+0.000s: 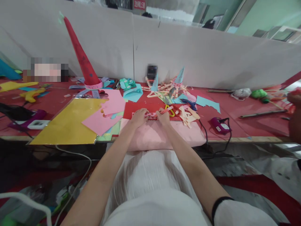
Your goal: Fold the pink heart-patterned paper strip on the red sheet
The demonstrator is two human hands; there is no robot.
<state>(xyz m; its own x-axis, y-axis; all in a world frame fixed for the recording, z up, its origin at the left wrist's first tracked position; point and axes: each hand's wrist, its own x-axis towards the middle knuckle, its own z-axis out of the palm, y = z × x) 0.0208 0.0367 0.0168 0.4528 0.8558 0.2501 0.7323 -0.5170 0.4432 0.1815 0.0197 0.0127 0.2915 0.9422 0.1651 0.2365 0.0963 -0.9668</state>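
Both my hands rest on a pink paper sheet [164, 136] at the near edge of the red table [235, 121]. My left hand [138, 117] and my right hand [164, 117] pinch the two ends of a narrow pink paper strip [151, 115] held flat between them, fingers closed on it. A red paper sheet [131, 110] lies just beyond the strip. Yellow-handled scissors [169, 110] lie right beside my right hand.
A yellow sheet [68, 122] and pink sheets [105, 116] lie to the left. A tall red paper cone [82, 58] stands at the back left. Paper scraps [169, 89] litter the back centre. A purple glue gun [219, 124] sits right. Another person's hand [295, 97] shows at far right.
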